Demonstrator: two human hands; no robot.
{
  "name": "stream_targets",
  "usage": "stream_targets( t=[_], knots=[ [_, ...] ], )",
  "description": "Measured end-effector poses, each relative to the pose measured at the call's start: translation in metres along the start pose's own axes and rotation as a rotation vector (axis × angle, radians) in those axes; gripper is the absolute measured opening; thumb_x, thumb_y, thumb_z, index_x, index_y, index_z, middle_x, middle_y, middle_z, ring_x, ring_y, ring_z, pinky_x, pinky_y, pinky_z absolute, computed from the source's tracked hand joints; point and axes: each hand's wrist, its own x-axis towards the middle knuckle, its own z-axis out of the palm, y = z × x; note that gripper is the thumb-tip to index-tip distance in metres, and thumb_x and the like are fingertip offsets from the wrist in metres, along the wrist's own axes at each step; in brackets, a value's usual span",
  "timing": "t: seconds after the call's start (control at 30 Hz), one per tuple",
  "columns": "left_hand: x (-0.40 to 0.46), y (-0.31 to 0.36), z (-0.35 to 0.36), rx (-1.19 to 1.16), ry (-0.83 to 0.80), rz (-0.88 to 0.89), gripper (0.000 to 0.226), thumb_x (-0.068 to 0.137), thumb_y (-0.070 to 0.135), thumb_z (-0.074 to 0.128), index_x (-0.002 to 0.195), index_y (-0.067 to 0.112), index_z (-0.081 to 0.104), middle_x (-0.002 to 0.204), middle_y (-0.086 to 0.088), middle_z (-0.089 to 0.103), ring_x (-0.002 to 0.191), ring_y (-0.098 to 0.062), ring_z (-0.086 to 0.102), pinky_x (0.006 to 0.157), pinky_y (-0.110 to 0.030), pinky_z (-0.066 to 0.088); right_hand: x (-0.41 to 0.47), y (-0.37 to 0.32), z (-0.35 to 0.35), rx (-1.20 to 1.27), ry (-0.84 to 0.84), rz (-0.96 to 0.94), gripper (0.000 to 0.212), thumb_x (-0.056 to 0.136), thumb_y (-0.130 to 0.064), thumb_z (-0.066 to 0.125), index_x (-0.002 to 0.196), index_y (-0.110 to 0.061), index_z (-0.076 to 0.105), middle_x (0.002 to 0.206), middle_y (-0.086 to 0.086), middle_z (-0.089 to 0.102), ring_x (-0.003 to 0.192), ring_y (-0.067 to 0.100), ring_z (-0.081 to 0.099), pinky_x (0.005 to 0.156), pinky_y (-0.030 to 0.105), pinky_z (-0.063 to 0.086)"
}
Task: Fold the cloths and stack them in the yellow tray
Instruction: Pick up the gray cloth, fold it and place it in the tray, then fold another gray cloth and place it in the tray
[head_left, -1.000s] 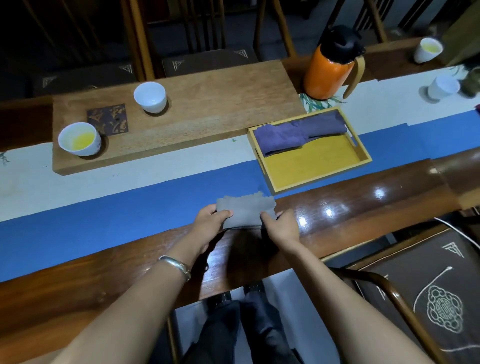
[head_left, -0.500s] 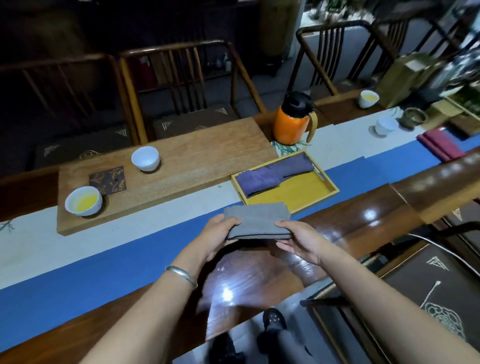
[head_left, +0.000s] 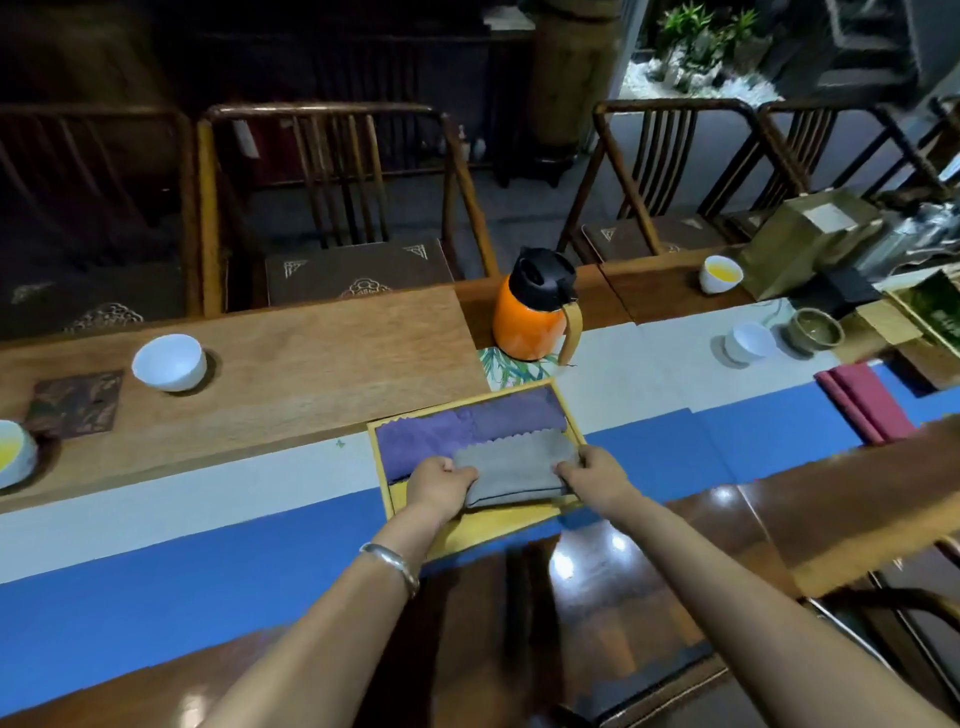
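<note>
A folded grey cloth (head_left: 514, 467) lies over the front half of the yellow tray (head_left: 498, 525), beside a folded purple cloth (head_left: 457, 431) that fills the tray's far half. My left hand (head_left: 441, 486) grips the grey cloth's left end and my right hand (head_left: 592, 475) grips its right end, fingers curled round the edges. Whether the grey cloth rests on the tray floor or hangs just above it I cannot tell. A folded dark red cloth (head_left: 865, 400) lies on the blue runner at the right.
An orange jug (head_left: 532, 312) with a black lid stands just behind the tray. White cups (head_left: 169, 361) (head_left: 719, 273) (head_left: 750, 340) and a green bowl (head_left: 810, 330) stand on the table. Wooden chairs line the far side. A raised wooden board (head_left: 311, 358) is at the left.
Both hands have carried the folded grey cloth forward from the table's near edge into the yellow tray, next to the purple cloth. The camera has tilted up.
</note>
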Motion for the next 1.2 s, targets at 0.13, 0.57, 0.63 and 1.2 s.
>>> stream_targets(
  t=[0.13,0.57,0.63,1.2],
  knots=[
    [0.015,-0.004,0.022,0.038,0.119,-0.056,0.042,0.081,0.024,0.069,0.054,0.015,0.038,0.063,-0.010,0.046,0.065,-0.026,0.045,0.060,-0.030,0.034,0.033,0.008,0.002,-0.326,0.036,-0.098,0.020,0.087,-0.023,0.052,0.079,-0.006,0.050,0.082,0.015,0.058,0.077,0.032,0.053,0.064,0.035,0.037],
    [0.028,-0.002,0.073,0.105,0.291,-0.019,0.028,0.089,0.027,0.059,0.075,0.003,0.061,0.089,-0.020,0.068,0.089,-0.038,0.061,0.063,-0.031,0.032,0.057,0.030,-0.001,-0.567,0.170,-0.230,0.029,0.084,-0.035,0.053,0.069,-0.010,0.052,0.086,0.020,0.061,0.088,0.037,0.054,0.067,0.036,0.035],
    [0.032,-0.002,0.076,0.102,0.316,-0.019,0.029,0.088,0.028,0.061,0.075,0.002,0.062,0.087,-0.021,0.068,0.088,-0.038,0.061,0.063,-0.031,0.033,0.058,0.030,-0.001,-0.581,0.234,-0.247,0.030,0.087,-0.035,0.054,0.088,-0.005,0.055,0.093,0.018,0.059,0.088,0.036,0.055,0.068,0.037,0.039],
    [0.022,-0.016,0.036,0.145,0.227,0.021,0.023,0.083,0.033,0.064,0.076,0.011,0.059,0.077,-0.004,0.065,0.081,-0.025,0.061,0.067,-0.033,0.045,0.056,0.004,0.009,-0.652,0.248,-0.488,0.020,0.086,-0.019,0.056,0.095,-0.003,0.049,0.093,0.018,0.055,0.084,0.034,0.053,0.067,0.041,0.043]
  ],
)
